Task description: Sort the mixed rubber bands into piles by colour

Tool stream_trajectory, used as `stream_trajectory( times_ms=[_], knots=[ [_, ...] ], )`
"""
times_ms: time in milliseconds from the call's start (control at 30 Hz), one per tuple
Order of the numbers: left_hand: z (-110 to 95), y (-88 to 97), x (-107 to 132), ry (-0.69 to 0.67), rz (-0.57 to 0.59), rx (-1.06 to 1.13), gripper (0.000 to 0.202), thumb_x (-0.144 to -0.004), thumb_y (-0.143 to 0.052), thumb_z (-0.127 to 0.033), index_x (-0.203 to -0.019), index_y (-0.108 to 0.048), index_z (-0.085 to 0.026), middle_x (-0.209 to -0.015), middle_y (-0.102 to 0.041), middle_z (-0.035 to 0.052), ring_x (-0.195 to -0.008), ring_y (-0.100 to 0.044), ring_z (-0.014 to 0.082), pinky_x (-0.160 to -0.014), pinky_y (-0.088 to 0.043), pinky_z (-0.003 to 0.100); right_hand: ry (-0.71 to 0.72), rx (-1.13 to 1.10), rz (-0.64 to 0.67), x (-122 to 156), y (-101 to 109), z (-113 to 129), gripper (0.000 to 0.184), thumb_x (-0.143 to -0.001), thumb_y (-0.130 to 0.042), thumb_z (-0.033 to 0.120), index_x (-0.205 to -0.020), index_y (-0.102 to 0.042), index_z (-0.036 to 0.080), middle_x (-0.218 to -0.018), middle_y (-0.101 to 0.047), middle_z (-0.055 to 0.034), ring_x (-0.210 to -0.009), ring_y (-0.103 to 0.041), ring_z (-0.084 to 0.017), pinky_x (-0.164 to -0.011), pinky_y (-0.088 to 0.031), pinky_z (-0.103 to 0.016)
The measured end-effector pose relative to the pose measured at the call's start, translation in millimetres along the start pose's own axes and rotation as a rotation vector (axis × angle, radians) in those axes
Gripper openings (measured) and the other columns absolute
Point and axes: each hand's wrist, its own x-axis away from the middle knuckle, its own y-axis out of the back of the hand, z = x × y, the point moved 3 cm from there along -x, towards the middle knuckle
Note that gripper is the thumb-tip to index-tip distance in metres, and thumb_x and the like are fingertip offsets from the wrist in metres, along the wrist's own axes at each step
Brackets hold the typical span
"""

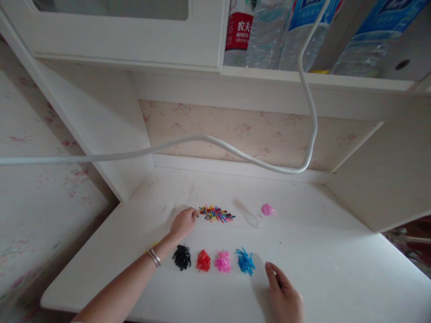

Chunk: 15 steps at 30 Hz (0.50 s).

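Note:
A mixed heap of small coloured rubber bands [216,213] lies on the white desk [330,264]. My left hand [182,224] reaches to the heap's left end, fingers pinched together at its edge; what they hold is too small to name. Nearer to me lie sorted piles in a row: black [182,257], red [203,261], pink [222,261] and blue [245,261]. My right hand [284,297] rests on the desk just right of the blue pile, fingers curled, nothing visible in it.
A clear small container [249,218] lies on its side beside its pink lid [268,209], right of the heap. A white cable [235,152] hangs across the view. Water bottles [269,31] stand on the shelf above. Cabinet walls close in both sides.

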Motion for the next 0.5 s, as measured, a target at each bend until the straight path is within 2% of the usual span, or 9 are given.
stream_trajectory(
  times_ms=[167, 300, 400, 500],
  knots=[
    [-15.7, 3.2, 8.3, -0.026, -0.02, 0.058, 0.033, -0.091, -0.035, -0.035, -0.09, -0.064, -0.018, -0.083, -0.069, 0.0046, -0.074, -0.062, 0.013, -0.063, -0.038, 0.022, -0.035, 0.001, -0.001, 0.7, -0.5, -1.7, 0.06, -0.069, -0.048, 0.068, -0.104, -0.068, 0.023, -0.095, -0.07, -0.0035, -0.087, -0.062, -0.023, -0.07, -0.045, -0.024],
    [-13.3, 21.9, 29.9, -0.031, -0.052, 0.098, 0.034, -0.091, -0.034, -0.035, -0.084, -0.063, -0.018, -0.078, -0.067, 0.0028, -0.071, -0.06, 0.0119, -0.062, -0.037, 0.021, -0.022, 0.012, -0.002, 0.9, -1.2, 0.4, 0.06, -0.068, -0.049, 0.068, -0.103, -0.068, 0.023, -0.093, -0.07, -0.0041, -0.087, -0.062, -0.023, -0.071, -0.045, -0.025],
    [12.8, 44.1, 60.7, 0.008, -0.092, 0.116, 0.035, -0.091, -0.031, -0.036, -0.084, -0.061, -0.018, -0.075, -0.066, 0.0024, -0.07, -0.06, 0.0126, -0.062, -0.038, 0.021, -0.012, 0.028, 0.014, -2.3, -1.2, -1.6, 0.061, -0.068, -0.049, 0.069, -0.102, -0.068, 0.022, -0.094, -0.07, -0.004, -0.088, -0.062, -0.023, -0.07, -0.045, -0.024],
    [59.6, 60.7, 98.8, 0.093, -0.092, 0.095, 0.036, -0.089, -0.034, -0.043, -0.085, -0.062, -0.021, -0.075, -0.067, 0.0014, -0.067, -0.061, 0.0134, -0.06, -0.038, 0.021, 0.005, 0.075, 0.016, -5.0, -0.5, -1.6, 0.06, -0.067, -0.049, 0.069, -0.1, -0.069, 0.023, -0.085, -0.07, -0.0022, -0.082, -0.063, -0.021, -0.067, -0.045, -0.022]
  ],
)
